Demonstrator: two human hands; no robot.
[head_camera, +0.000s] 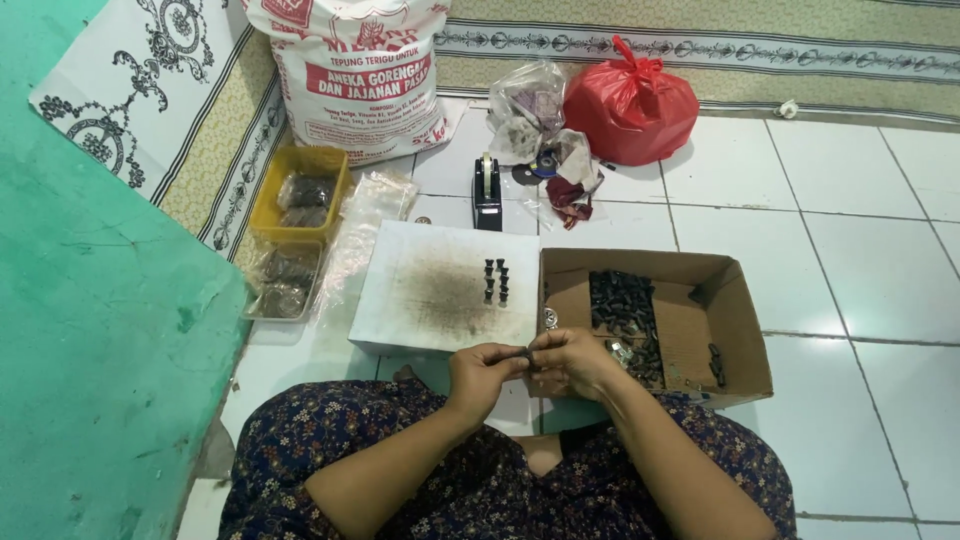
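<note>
Even, soft daylight over a floor scene, sharp in the middle.

Light is bright and diffuse, with mild sheen on the white floor tiles (850, 260) at right and on the red plastic bag (630, 108) far off. Shadows are faint and short, darkest inside the cardboard box (745, 330). The wide lens bends lines near the edges; the green wall (90, 330) at left looks slightly soft.

The floor (850, 250) was white tile, the wall (100, 350) green. A red bag (630, 110) sat near a yellow tray (295, 165). The brown cardboard box (745, 330) held black parts (625, 305). The dress (330, 440) was dark blue, flower-patterned.
</note>
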